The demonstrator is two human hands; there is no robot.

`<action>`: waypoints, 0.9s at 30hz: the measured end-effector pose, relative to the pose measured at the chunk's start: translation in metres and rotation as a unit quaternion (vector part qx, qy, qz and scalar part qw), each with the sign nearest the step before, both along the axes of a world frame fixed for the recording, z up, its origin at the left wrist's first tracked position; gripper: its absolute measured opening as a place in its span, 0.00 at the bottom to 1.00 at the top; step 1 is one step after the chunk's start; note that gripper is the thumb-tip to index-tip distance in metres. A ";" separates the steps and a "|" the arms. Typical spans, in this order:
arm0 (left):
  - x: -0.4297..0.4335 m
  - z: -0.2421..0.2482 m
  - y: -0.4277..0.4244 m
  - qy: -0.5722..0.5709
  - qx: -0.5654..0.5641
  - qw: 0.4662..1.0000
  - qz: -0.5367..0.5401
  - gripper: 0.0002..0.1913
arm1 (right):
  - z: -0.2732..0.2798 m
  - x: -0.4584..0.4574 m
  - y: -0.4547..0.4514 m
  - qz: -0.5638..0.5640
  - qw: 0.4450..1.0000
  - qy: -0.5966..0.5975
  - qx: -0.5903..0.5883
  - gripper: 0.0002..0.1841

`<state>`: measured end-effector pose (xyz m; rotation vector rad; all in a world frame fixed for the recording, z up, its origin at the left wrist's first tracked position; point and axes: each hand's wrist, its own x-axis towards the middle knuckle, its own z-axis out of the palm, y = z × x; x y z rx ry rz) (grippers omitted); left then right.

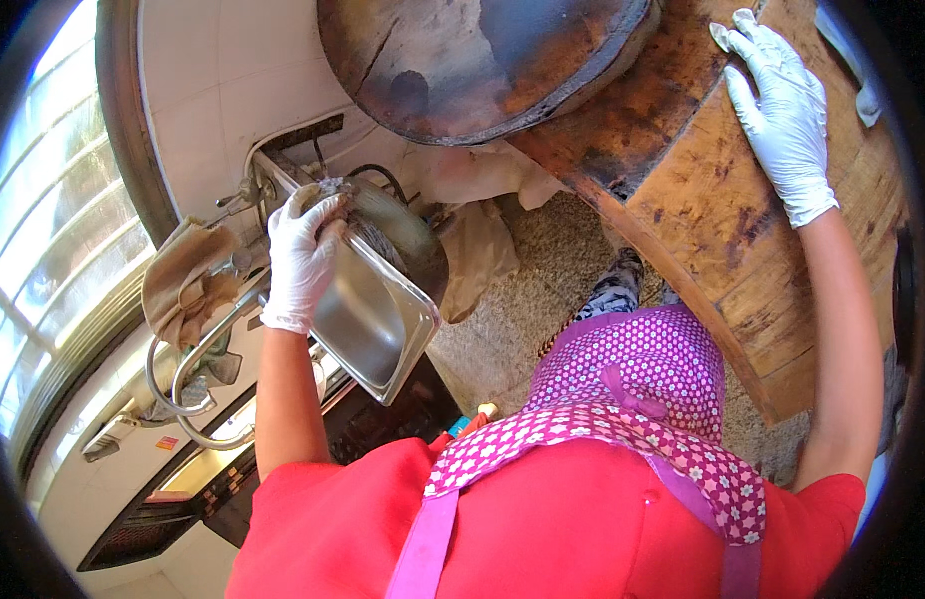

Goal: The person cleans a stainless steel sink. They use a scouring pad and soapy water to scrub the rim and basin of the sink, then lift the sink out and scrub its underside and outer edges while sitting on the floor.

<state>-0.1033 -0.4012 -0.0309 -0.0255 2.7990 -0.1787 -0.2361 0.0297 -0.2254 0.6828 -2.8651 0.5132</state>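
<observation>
My left hand (305, 251), in a thin white glove, grips the upper corner of a rectangular stainless steel pan (369, 318). The pan is tilted on its side, and a rounded metal vessel (406, 232) shows just behind it. Something dark or wet lies at my left fingertips; I cannot tell what it is. My right hand (784, 120), gloved too, lies spread on a worn wooden tabletop (732, 247), fingers apart and holding nothing.
A large, scorched round board or lid (485, 60) covers the table's far left corner. Brown cloth (193, 281) hangs by a curved metal faucet (197, 374) at left, below a louvred window (66, 187). Crumpled paper or cloth (477, 258) hangs near the floor. Another pale cloth (867, 101) lies at far right.
</observation>
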 end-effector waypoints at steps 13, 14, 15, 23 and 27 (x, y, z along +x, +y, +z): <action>-0.173 -0.006 -0.125 -0.051 -0.295 0.941 -0.158 0.12 | -0.005 -0.006 -0.003 0.018 1.000 0.022 0.002 0.18; -0.177 -0.007 -0.125 -0.054 -0.294 0.941 -0.156 0.12 | -0.005 -0.006 -0.003 0.014 1.000 0.023 -0.004 0.18; -0.183 -0.009 -0.120 0.016 -0.283 0.940 -0.189 0.12 | -0.005 -0.007 -0.004 0.008 1.000 0.025 -0.010 0.18; -0.105 -0.002 -0.012 0.143 0.146 0.976 -0.078 0.09 | 0.016 0.012 -0.036 -0.031 0.990 0.110 -0.084 0.15; -0.019 -0.005 0.070 0.091 0.373 0.879 0.282 0.09 | 0.014 0.019 -0.032 -0.055 0.993 0.064 -0.088 0.15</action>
